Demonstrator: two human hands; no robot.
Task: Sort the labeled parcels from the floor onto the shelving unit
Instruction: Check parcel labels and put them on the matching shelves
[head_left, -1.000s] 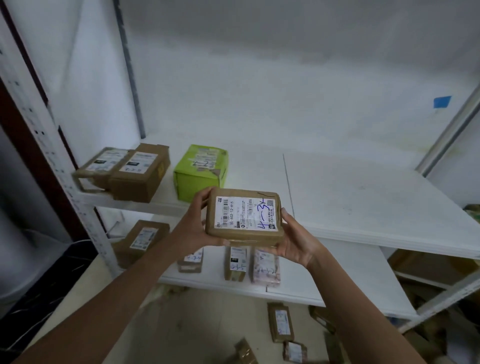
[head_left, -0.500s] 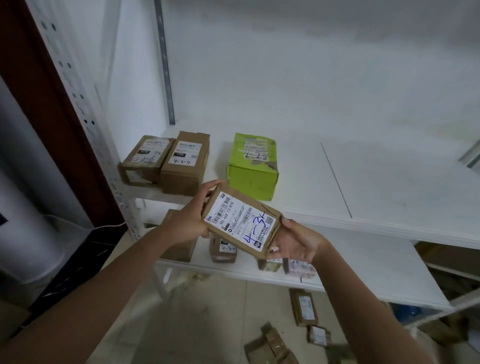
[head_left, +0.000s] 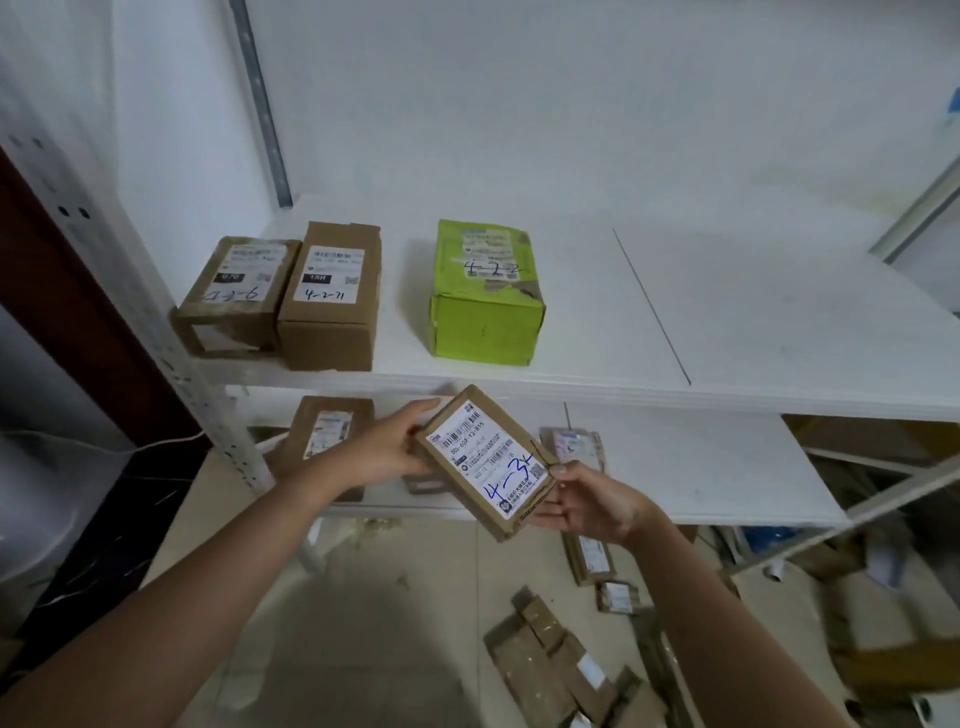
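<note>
Both my hands hold a flat brown parcel (head_left: 488, 462) with a white label marked "4-3" in blue, tilted, in front of the lower shelf edge. My left hand (head_left: 387, 449) grips its upper left end; my right hand (head_left: 587, 501) grips its lower right end from below. The white shelving unit (head_left: 727, 322) stands before me. On its upper board sit two brown boxes (head_left: 234, 291) (head_left: 330, 296) at the left and a green box (head_left: 485, 296) marked "4-2-2".
The lower shelf (head_left: 701, 467) carries a brown box (head_left: 324, 431) at the left and small parcels (head_left: 576, 447) partly behind my hands. Several parcels (head_left: 592, 558) and flattened cardboard (head_left: 550, 660) lie on the floor. A perforated white upright (head_left: 156, 332) stands at the left.
The parcel has tilted further and dropped from upper-shelf height to the lower shelf's level. My view has shifted closer and left, so the shelf boxes appear larger.
</note>
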